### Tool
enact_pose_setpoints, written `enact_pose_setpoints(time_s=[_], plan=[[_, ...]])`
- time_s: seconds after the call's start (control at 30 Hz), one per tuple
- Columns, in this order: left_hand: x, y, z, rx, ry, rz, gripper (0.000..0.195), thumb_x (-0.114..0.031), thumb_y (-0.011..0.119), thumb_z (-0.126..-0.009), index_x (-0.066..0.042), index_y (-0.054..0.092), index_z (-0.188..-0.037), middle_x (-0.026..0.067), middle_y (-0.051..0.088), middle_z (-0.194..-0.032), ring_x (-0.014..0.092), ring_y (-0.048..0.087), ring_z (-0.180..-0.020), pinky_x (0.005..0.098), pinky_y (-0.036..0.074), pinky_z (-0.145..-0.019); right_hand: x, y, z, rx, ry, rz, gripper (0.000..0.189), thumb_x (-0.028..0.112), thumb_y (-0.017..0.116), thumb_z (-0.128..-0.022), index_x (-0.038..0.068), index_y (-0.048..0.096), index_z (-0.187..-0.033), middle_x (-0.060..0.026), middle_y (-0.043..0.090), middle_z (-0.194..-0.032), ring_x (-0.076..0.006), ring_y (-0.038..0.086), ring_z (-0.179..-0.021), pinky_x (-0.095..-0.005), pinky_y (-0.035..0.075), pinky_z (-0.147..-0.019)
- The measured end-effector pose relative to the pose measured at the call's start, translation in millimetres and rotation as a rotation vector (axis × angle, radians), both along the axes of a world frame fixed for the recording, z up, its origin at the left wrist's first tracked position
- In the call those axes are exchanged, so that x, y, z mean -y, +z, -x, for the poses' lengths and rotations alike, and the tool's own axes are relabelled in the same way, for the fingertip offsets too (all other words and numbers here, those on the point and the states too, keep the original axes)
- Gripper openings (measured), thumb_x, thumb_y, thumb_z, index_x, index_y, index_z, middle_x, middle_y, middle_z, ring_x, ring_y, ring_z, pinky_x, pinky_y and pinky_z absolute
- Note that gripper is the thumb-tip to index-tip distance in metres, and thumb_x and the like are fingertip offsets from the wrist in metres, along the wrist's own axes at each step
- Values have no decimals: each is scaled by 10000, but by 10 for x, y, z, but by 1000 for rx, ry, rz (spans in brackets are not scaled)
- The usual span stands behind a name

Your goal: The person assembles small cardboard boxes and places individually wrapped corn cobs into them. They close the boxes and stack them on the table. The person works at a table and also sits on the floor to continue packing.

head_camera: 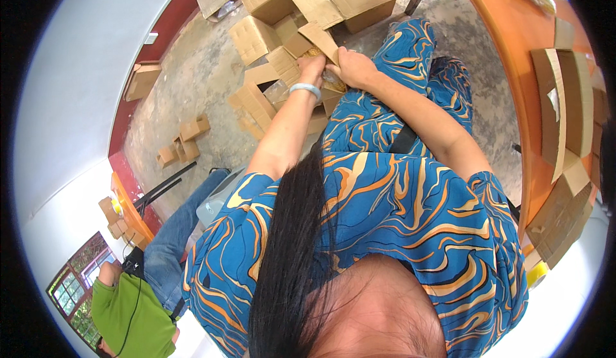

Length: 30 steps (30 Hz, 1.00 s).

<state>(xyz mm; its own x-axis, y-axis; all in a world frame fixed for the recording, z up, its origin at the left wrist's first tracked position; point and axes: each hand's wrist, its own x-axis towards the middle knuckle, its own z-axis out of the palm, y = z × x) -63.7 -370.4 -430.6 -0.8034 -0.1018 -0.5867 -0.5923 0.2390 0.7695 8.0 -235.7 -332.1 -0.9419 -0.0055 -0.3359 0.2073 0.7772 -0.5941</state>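
Observation:
My left hand (312, 67), with a pale bangle (306, 89) on its wrist, reaches down into a small cardboard box in front of me. Its fingers are partly hidden; they touch or lie beside a yellow patterned item (314, 51). My right hand (357, 69) pinches the raised cardboard flap (320, 39) at its lower end. Below that hand, a clear plastic-wrapped yellow item (336, 81) shows inside the box. Another flap (284, 65) stands out to the left of my left hand.
Larger open cartons (363, 1) crowd the floor ahead. Small cardboard boxes (185, 141) lie on the concrete floor (207, 78) at left. An orange table (510, 69) curves along my right, bearing an open carton (577, 102). A person in a green shirt (130, 314) is at lower left.

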Motion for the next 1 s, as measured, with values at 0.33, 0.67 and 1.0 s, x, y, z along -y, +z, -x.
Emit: enact_pose_setpoints(time_s=[0.33, 0.67, 1.0], plan=[[677, 551, 114, 410, -297, -604, 519, -312, 700, -895, -102, 493, -1322, 100, 599, -1266, 255, 587, -1143, 464, 446, -1014, -38, -76, 100, 180, -132, 85, 617, 531, 484, -972, -57, 528, -1155, -308, 646, -1118, -451, 614, -1084, -502, 486, -921], [786, 1267, 127, -77, -724, -277, 761, -248, 832, -751, -12, 446, -1364, 61, 588, -1220, 172, 557, -1093, 338, 469, -945, -101, -330, 196, 178, -334, 185, 525, 413, 575, -946, -69, 511, -1145, -317, 643, -1099, -457, 629, -1052, -501, 516, -888], [-1246, 3055, 937, -510, -890, -292, 914, -228, 893, -685, 48, 369, -1382, 160, 564, -1244, 224, 584, -1123, 345, 499, -956, -135, -223, 156, 108, -197, 296, 551, 432, 528, -961, -85, 476, -1146, -334, 631, -1094, -474, 619, -1035, -508, 489, -904]])
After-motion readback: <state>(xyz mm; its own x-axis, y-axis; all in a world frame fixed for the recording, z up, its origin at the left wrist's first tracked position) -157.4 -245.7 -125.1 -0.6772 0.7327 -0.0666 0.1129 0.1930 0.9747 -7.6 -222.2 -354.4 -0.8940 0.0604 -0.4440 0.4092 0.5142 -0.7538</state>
